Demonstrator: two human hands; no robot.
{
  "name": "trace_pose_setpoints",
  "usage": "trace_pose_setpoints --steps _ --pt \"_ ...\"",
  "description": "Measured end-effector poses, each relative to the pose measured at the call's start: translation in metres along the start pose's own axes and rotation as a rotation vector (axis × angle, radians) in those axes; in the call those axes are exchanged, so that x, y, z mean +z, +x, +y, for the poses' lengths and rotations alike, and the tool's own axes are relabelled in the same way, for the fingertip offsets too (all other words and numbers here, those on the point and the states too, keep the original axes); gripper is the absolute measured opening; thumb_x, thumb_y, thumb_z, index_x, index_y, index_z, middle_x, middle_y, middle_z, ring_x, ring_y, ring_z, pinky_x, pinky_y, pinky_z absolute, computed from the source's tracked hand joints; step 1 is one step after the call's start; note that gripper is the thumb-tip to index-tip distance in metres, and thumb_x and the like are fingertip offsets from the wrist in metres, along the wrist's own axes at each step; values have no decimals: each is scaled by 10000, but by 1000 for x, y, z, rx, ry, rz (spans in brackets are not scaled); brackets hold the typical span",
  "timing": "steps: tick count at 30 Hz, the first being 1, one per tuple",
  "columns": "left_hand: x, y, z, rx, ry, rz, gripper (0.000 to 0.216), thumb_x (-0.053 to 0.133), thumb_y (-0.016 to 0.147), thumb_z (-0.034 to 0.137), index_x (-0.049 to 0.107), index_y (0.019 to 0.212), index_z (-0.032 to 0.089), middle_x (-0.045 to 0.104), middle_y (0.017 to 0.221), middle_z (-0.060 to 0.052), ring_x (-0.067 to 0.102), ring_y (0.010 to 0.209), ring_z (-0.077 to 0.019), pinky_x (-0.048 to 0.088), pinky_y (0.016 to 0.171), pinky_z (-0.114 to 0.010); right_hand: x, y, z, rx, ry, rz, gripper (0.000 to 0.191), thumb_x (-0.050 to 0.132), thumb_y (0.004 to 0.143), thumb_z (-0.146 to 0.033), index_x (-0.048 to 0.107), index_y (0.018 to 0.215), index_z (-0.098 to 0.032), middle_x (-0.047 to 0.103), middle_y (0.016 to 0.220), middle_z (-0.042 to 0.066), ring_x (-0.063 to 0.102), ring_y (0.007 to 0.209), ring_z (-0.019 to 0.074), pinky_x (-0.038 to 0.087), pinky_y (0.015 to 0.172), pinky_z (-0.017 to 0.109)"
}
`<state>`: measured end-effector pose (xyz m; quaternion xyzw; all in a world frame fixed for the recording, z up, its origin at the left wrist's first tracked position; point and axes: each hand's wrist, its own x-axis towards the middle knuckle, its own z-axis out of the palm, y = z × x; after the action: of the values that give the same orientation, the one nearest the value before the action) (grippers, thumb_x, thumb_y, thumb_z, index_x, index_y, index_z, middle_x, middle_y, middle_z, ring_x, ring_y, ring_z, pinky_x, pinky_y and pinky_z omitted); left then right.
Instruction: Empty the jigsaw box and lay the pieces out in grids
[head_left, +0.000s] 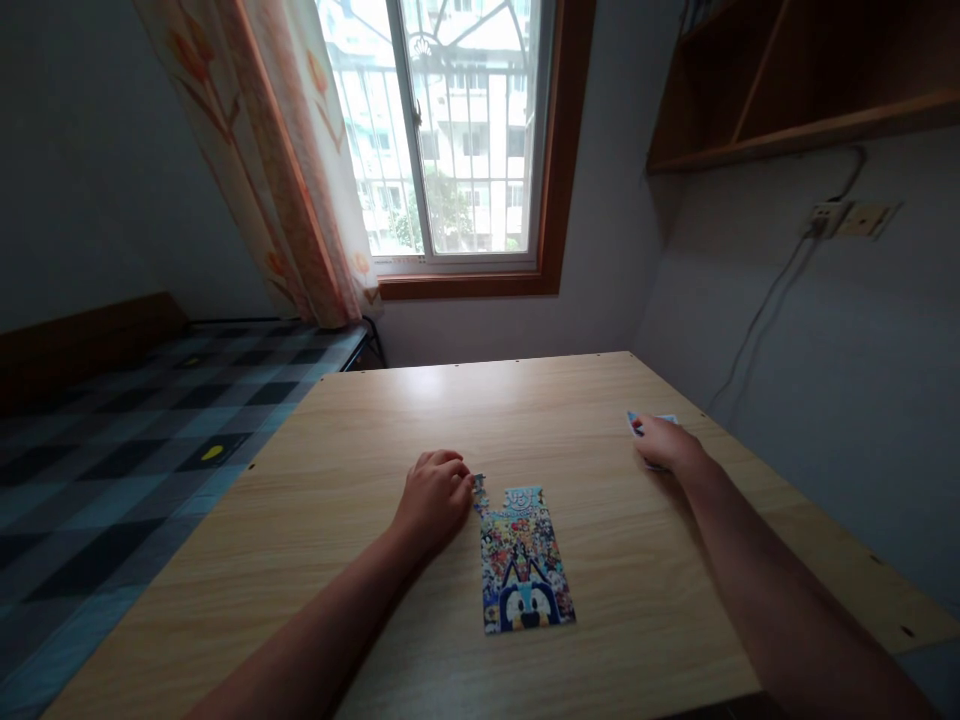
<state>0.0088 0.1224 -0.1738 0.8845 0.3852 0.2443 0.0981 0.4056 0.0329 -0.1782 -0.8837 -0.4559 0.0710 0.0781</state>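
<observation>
A partly assembled colourful jigsaw puzzle lies flat near the middle of the wooden table. My left hand rests on the table with its fingers curled, touching the puzzle's top left corner, where a small piece sits at the fingertips. My right hand lies further right near the table's edge, fingers closed over loose puzzle pieces that show blue and white past the fingertips.
A bed with a checked cover stands left of the table. Behind are a window with a patterned curtain. A wooden shelf hangs at upper right, with a wall socket and cable below it.
</observation>
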Motion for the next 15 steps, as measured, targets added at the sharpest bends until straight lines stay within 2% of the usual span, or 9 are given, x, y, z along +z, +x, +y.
trace_pose_setpoints --steps 5,8,11,15 --pt "0 0 1 -5 -3 36 154 597 874 239 727 799 206 701 1075 -80 577 1050 -263 436 963 -429 19 -41 -70 -295 28 30 367 507 931 -294 630 1277 -270 630 1336 77 568 1203 255 425 973 350" --pt "0 0 1 -30 9 36 146 603 872 242 728 804 207 705 1067 -73 579 1049 -259 436 962 -416 28 -71 -108 -562 67 67 340 498 951 -299 654 1250 -253 620 1348 90 552 1227 274 408 1010 414" --pt "-3 0 1 -58 40 -8 177 590 889 261 718 782 205 705 1058 -68 573 1050 -257 424 973 -413 33 -92 -128 -732 139 85 335 487 968 -261 653 1259 -261 624 1345 83 541 1253 264 401 1033 441" --pt "-7 0 2 -109 118 -64 203 569 910 278 704 783 196 701 1014 -69 563 1030 -259 416 967 -408 33 -101 -133 -873 233 131 329 498 967 -221 658 1252 -258 610 1375 80 483 1336 280 325 1123 523"
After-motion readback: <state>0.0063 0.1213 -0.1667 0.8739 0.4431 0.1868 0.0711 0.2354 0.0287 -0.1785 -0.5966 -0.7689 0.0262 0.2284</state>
